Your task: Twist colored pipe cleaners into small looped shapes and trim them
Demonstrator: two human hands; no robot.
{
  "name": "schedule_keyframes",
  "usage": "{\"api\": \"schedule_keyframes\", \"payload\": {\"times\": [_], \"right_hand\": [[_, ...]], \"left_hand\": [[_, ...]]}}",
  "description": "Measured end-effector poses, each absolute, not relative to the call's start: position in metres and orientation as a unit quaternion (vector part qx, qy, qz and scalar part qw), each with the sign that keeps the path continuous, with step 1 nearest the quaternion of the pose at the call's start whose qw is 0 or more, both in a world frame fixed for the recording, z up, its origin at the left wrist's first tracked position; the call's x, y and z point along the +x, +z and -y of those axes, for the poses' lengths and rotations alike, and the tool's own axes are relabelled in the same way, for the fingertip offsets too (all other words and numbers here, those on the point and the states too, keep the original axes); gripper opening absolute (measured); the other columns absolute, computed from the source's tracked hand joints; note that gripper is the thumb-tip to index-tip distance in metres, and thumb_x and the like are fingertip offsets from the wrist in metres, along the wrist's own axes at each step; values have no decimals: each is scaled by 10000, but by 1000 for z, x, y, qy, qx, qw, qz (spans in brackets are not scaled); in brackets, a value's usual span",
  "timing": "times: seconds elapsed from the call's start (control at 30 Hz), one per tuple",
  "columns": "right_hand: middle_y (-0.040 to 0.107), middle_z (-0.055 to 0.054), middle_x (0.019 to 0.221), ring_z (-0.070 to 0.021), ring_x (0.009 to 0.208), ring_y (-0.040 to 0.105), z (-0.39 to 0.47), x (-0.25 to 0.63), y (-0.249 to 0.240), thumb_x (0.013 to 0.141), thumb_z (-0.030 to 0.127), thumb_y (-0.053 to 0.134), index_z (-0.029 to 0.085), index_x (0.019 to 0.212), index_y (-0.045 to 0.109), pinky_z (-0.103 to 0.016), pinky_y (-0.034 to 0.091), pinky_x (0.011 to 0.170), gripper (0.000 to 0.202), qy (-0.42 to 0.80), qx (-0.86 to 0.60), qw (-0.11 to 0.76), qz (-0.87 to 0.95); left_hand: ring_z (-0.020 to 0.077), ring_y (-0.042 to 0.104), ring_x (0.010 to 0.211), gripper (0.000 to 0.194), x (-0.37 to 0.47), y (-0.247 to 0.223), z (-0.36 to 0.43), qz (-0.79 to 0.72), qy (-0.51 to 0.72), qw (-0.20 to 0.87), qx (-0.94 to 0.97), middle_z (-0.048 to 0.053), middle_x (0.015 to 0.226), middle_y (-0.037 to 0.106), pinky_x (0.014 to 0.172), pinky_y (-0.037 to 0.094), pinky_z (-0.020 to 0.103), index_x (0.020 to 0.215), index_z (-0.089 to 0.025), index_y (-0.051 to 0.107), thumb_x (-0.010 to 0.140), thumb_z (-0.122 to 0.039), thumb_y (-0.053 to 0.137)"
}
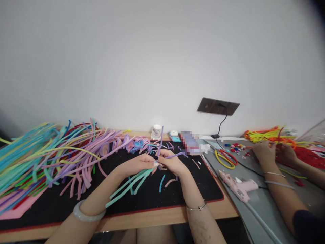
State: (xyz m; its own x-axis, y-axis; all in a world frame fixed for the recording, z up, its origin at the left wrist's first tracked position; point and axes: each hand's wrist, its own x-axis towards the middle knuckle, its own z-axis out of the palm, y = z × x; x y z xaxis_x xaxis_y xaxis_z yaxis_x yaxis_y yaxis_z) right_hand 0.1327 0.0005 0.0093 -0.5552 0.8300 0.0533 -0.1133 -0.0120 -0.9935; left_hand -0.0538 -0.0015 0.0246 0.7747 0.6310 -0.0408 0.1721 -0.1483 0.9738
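Mint-green fuzzy stems (pixel 138 181) trail from our left hand (pixel 142 164), its fingers closed on their ends; our right hand (pixel 169 162) touches it, fingers pinched at a purple stem (pixel 161 140) that stands upright; both hands are above a black mat (pixel 114 200) edged in red; a heap of pastel stems (pixel 83 152) lies to our left; a pink glue gun (pixel 240 186) lies to our right, near a co-worker's hands (pixel 275 154).

Mint-green fuzzy stems (pixel 139 178), fanned, and 2 purple stems (pixel 161 139) — 1 near upright, 1 sideways — over the black mat (pixel 191 184).
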Motion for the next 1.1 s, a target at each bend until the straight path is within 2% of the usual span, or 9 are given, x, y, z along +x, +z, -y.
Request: {"api": "schedule_keyframes", "payload": {"times": [0.2,0.33,0.5,0.7,0.9,1.1], "right_hand": [[357,64,513,-62,476,275,-1,132,12,783,431,625,171,577,434,-206,199,452,382,528,-339,379,680],[348,57,508,-69,489,278,0,126,15,794,330,562,172,522,403,-217,209,476,352,480,-363,398,693],[384,58,447,-65,439,282,-2,119,7,732,210,516,179,485,401,-210,200,437,274,487,-416,411,649],[409,63,388,-46,353,252,-9,120,-8,714,232,536,177,480,439,-194,155,370,259,548,-443,386,595],[352,82,427,-38,357,211,-10,124,-3,765,424,605,189,559,424,-194,120,365,361,588,-401,426,559],[300,92,453,-40,373,209,-6,121,5,781,367,584,192,572,389,-201,109,392,335,603,-369,467,531]], "left_hand": [[97,387,535,481,-52,25,0,-266,210,529,778,-8,562,480,529,292,220,617,-122,623,864,-506,473],[102,389,538,470,-49,19,-3,-287,215,491,794,-9,565,482,532,292,219,645,-121,657,875,-481,460],[91,324,482,417,-43,13,-3,-341,225,418,811,-33,514,411,484,240,221,659,-125,670,882,-405,456],[103,376,519,395,-39,9,-4,-329,270,315,848,-20,521,446,535,275,226,514,-151,512,871,-311,464],[110,320,517,395,-42,6,-9,-358,285,378,805,-37,511,370,505,240,228,612,-149,592,878,-405,451],[119,357,591,393,-43,8,-11,-356,311,417,776,-30,577,399,552,270,233,699,-133,635,873,-437,458]]}}
